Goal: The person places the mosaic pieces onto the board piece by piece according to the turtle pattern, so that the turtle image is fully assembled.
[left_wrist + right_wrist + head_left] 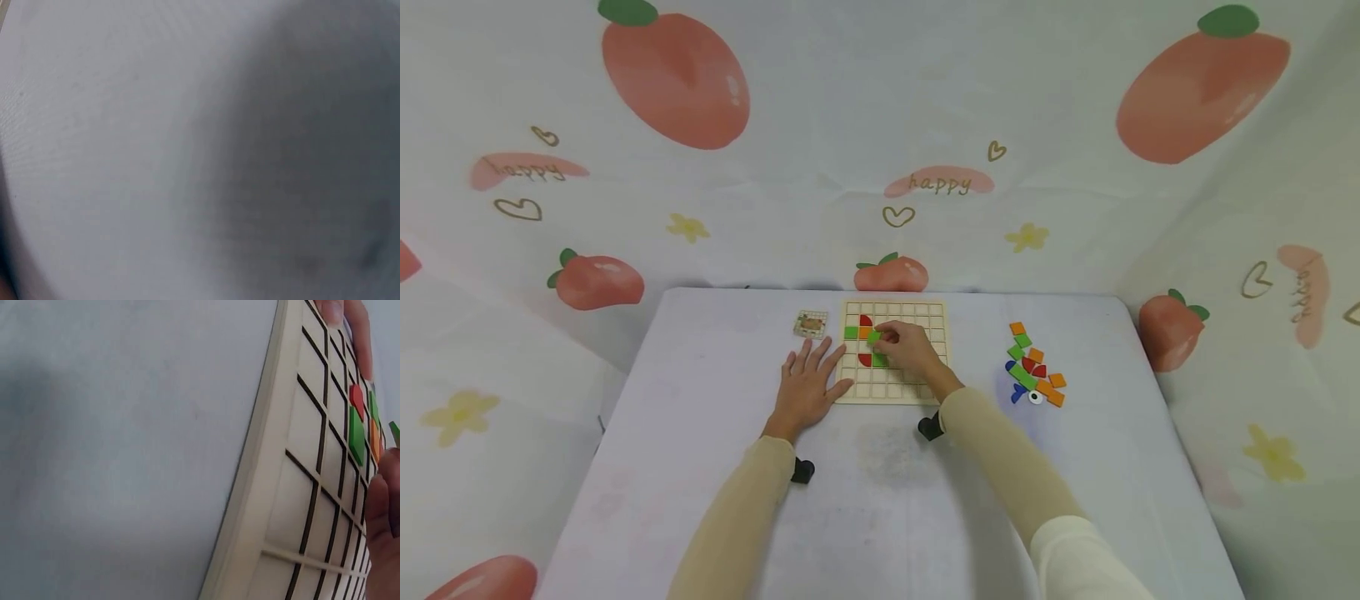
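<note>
A wooden grid board (917, 392) lies on the table. Over it, my right hand (912, 347) pinches a green square tile (874, 337) between thumb and fingers; the same tile (395, 432) stands tilted at the edge of the right wrist view. Set in the board are a green tile (851, 332), an orange tile (864, 332), a red quarter-round tile (866, 320), a lower red quarter-round (865, 360) and another green tile (880, 362). My left hand (806, 385) lies with spread fingers at the board's left edge, fingertips overlapping the rim.
A small picture card (811, 324) lies left of the board, above my left fingertips. To the right is a loose group of orange, green, red and blue pieces, with an orange tile (1057, 380) and a white eye piece (1036, 397). White tablecloth (112, 156) fills the left wrist view.
</note>
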`<state>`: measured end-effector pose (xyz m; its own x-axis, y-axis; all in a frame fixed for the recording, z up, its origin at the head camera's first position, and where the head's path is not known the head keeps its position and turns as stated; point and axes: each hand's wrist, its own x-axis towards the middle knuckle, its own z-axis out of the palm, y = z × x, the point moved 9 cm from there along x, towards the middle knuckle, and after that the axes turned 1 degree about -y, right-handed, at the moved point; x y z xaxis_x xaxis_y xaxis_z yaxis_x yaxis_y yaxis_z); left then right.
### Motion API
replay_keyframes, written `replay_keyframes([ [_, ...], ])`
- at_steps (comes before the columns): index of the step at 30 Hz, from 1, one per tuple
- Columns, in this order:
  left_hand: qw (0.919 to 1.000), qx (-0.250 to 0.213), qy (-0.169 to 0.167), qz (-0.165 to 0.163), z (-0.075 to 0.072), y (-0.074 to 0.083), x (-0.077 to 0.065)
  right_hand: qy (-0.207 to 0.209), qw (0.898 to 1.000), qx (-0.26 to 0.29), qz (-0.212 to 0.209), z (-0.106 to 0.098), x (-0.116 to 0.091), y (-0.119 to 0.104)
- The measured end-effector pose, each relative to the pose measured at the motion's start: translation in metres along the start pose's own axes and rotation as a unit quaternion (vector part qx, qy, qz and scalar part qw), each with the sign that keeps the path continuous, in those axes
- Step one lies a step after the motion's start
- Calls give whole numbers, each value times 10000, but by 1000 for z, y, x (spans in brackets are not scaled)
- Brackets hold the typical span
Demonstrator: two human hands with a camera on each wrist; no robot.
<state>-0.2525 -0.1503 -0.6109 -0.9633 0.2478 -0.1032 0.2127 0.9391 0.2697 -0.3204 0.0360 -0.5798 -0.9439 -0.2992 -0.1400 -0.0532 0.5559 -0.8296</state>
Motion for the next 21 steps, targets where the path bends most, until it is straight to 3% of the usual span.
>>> replay_keyframes([
  [14, 10000, -1, -79, -31, 1, 0, 0, -296, 9970, -634, -325, 15, 6, -7],
  [21, 9999, -22, -155, -58, 0, 0, 0, -338, 9980, -497, -179, 15, 5, -3],
])
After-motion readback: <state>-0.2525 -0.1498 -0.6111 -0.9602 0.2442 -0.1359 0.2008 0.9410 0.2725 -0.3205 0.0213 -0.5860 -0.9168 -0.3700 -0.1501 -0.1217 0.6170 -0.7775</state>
